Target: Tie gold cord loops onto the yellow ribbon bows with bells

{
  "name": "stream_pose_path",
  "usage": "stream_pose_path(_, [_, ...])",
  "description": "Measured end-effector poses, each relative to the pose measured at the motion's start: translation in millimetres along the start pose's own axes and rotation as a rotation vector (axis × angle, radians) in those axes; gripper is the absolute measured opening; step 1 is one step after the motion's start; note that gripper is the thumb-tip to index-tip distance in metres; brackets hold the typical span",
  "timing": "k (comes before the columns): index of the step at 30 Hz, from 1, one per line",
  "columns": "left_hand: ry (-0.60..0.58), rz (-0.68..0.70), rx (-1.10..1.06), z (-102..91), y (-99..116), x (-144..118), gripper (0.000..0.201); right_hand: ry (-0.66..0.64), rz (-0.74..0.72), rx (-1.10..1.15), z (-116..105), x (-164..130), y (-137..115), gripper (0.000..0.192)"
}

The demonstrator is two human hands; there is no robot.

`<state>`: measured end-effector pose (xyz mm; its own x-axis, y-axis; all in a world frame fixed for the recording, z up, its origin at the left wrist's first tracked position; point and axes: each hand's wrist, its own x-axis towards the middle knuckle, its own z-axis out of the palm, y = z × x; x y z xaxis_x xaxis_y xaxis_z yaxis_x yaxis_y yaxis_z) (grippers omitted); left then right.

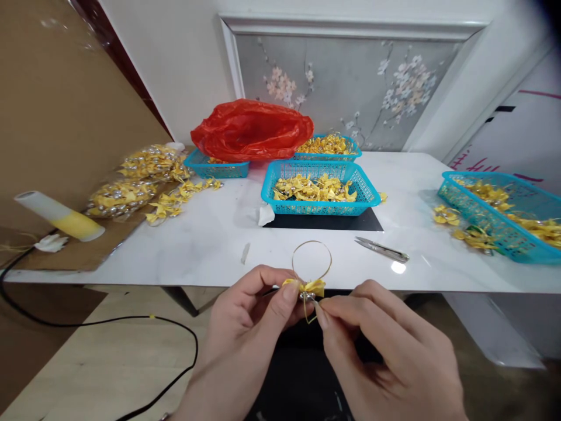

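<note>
Head view: left hand [249, 316] and right hand [385, 345] both pinch the yellow bow [309, 287] on its gold cord loop [311, 260].

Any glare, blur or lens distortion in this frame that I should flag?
Head view: a small bright glare spot on the white table beside the scissors; wide-angle bending at the edges, seen in the slanting wall lines and a dark top-right corner; the yellow bow between the left hand and right hand is fairly sharp, no strong motion blur.
</note>
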<state>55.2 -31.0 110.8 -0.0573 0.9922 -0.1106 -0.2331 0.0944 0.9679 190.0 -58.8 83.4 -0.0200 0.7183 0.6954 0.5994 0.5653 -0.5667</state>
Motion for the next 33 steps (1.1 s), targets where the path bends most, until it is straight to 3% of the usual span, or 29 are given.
stream_pose_path(11, [-0.042, 0.141, 0.199, -16.3, -12, -8, 0.004, 0.014, 0.0, -0.011, 1, 1, -1, 0.015])
stream_pose_path(16, [-0.037, 0.232, 0.253, -13.5, -11, -8, 0.01, 0.02, -0.014, -0.02, 3, 2, -1, 0.016])
stream_pose_path(25, [-0.081, 0.187, 0.233, -16.1, -14, -8, 0.012, 0.024, -0.011, 0.003, 5, 0, 0, 0.016])
stream_pose_path(33, [-0.016, 0.276, 0.285, -11.7, -16, -12, 0.015, 0.015, -0.022, 0.001, 8, 1, 3, 0.017])
